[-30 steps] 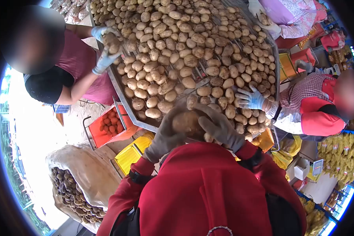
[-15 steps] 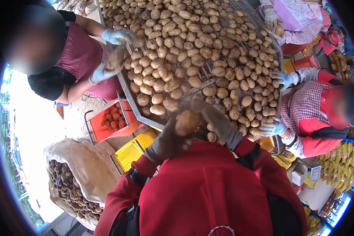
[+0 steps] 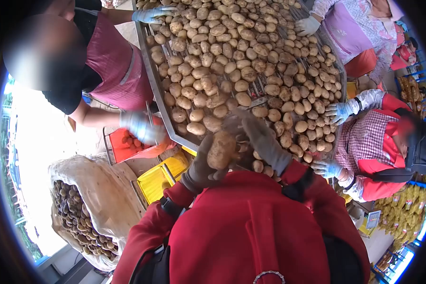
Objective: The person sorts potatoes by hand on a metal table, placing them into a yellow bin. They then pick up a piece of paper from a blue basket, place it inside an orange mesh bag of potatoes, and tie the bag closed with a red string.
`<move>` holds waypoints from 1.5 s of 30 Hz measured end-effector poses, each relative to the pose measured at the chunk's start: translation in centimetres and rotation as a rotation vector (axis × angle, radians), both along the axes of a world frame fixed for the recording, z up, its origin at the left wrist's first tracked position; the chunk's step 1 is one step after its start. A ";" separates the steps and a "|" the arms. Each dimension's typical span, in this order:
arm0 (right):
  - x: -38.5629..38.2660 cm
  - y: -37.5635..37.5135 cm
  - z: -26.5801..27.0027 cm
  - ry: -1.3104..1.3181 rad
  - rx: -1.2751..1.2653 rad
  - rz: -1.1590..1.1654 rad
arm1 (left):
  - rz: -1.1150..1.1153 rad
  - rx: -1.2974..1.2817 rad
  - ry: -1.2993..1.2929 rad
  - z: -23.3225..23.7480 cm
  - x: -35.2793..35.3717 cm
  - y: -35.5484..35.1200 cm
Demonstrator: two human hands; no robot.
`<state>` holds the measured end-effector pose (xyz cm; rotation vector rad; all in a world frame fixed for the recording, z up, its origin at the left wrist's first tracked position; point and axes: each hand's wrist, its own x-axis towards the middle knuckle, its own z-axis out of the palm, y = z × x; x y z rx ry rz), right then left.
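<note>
A large brown potato (image 3: 221,150) sits in my left hand (image 3: 201,166), whose grey-gloved fingers are closed round it near the front edge of the sorting table (image 3: 182,138). Just right of it, my right hand (image 3: 266,143) wears the same kind of glove. Its fingers stretch out over the near potatoes, and their tips are smeared by motion; I see nothing held in them. Many loose potatoes (image 3: 241,64) cover the slatted table top beyond both hands.
Co-workers in gloves stand at the left and right sides. A red crate (image 3: 136,150) and a yellow crate (image 3: 158,177) stand left below the table. A big open sack (image 3: 104,189) holds dark potatoes. Yellow net bags (image 3: 407,199) are stacked at right.
My left hand still holds the potato, now turned more upright. The left co-worker's near hand has dropped toward the red crate, and the other reaches onto the table. The view has shifted slightly.
</note>
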<state>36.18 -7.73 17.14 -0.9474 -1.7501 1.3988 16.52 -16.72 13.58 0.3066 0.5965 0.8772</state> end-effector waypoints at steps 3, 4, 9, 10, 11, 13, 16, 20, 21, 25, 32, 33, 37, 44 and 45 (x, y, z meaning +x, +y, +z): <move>-0.9 -2.0 1.5 -0.105 0.212 0.036 | -0.071 -0.053 -0.350 -1.2 -0.7 0.1; -1.4 -2.7 2.1 -0.108 0.157 -0.005 | -0.123 -0.082 -0.573 -1.5 -1.0 0.0; -1.5 -1.2 -1.7 -0.436 0.360 0.143 | -0.193 0.160 -0.080 0.2 -1.9 -0.2; -1.1 -1.2 -2.5 -0.301 0.264 0.136 | -0.136 0.342 0.263 1.7 -2.2 0.1; -0.7 -1.2 -3.4 -0.165 0.172 0.128 | -0.097 0.472 0.642 3.2 -2.4 0.3; -1.2 -1.6 -1.3 0.199 -0.565 0.149 | -0.030 0.874 1.413 4.6 -3.0 -0.2; -2.3 -3.0 -1.5 0.178 -0.723 0.209 | 0.060 0.820 1.508 2.6 -3.6 -1.4; -3.8 -2.9 0.3 0.222 -0.646 0.324 | 0.201 0.474 0.846 0.5 -6.4 -3.4; -4.0 -3.3 0.1 0.266 -0.655 0.348 | 0.202 0.295 0.586 0.6 -7.1 -4.2; -5.7 -4.5 -2.0 -0.147 -0.326 0.499 | 0.192 0.015 0.175 1.1 -7.6 -6.2; -8.1 -4.2 -8.2 -0.533 -0.290 0.113 | 0.011 0.498 1.027 -3.7 -9.6 -10.9; -7.3 -3.6 -9.3 -0.519 -0.336 0.037 | 0.044 0.383 0.992 -4.1 -10.6 -12.6; -5.2 -2.7 -9.2 -0.518 -0.244 -0.047 | 0.304 0.156 1.193 -7.2 -17.1 -18.0; -1.6 -5.3 -9.2 -0.706 0.477 0.018 | 0.040 0.361 2.121 -13.0 -25.0 -17.6; -0.9 -6.3 -9.0 -0.725 0.518 0.022 | 0.127 0.347 2.065 -12.4 -24.6 -15.9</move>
